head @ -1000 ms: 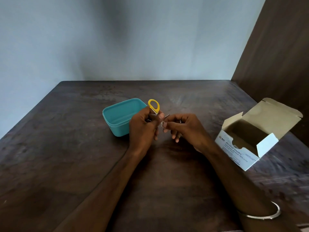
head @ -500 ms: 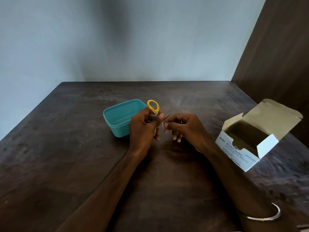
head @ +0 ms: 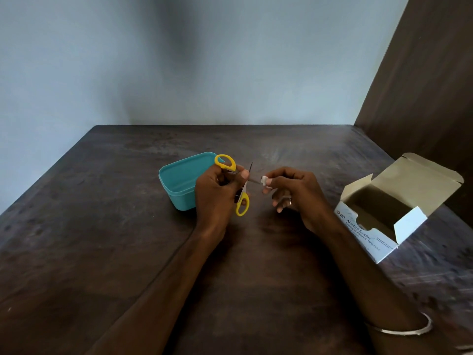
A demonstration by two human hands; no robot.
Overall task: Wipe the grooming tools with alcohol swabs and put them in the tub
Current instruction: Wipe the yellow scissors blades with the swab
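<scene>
My left hand (head: 217, 193) grips small scissors with yellow handles (head: 242, 204) near the pivot, blades spread apart. One blade points up, the other points right. My right hand (head: 294, 190) pinches a small white alcohol swab (head: 264, 180) against the tip of the right-pointing blade. The teal tub (head: 179, 178) stands open on the table just left of and behind my left hand; its inside looks bare where visible.
An open white box of alcohol swabs (head: 384, 221) lies at the right, flap raised. A dark wooden panel (head: 422, 73) rises behind it. The dark wooden table (head: 102, 226) meets a pale wall at the back. A metal bangle (head: 404, 329) is on my right wrist.
The scissors have opened wider, with the lower yellow handle now showing below my left hand. My right hand has slid right along the blade, and the swab is now visible at the tip.
</scene>
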